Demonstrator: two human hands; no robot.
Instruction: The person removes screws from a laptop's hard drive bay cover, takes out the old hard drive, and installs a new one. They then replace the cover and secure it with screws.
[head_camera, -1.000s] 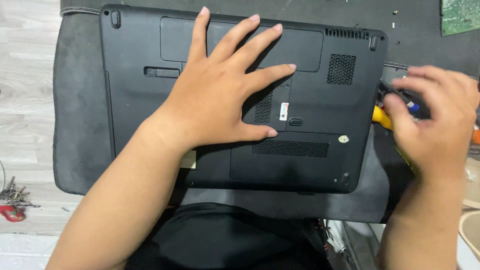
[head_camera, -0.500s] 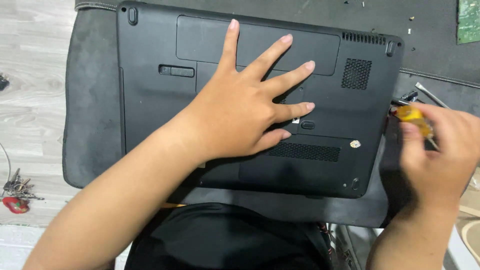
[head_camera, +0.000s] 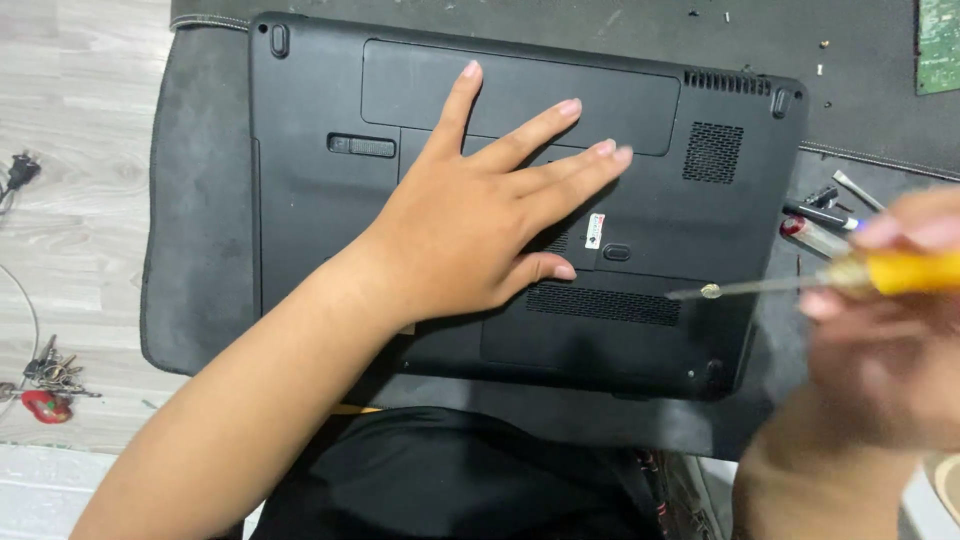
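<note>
A black laptop (head_camera: 320, 230) lies upside down on a dark work mat (head_camera: 195, 250), its base panel facing up. My left hand (head_camera: 480, 230) rests flat on the middle of the base, fingers spread. My right hand (head_camera: 880, 330), blurred at the right edge, holds a yellow-handled screwdriver (head_camera: 900, 272). Its thin metal shaft points left, and the tip (head_camera: 672, 295) hovers over the lower right part of the base, close to a small silver screw (head_camera: 711, 291) above a long vent grille.
Several pens and small tools (head_camera: 825, 215) lie on the mat just right of the laptop. A green circuit board (head_camera: 938, 45) sits at the top right corner. A bunch of keys with a red tag (head_camera: 45, 385) lies on the light wooden surface at the left.
My right hand has lifted the screwdriver and swung it left, so its shaft now reaches over the laptop's lower right. My left hand has stayed on the base.
</note>
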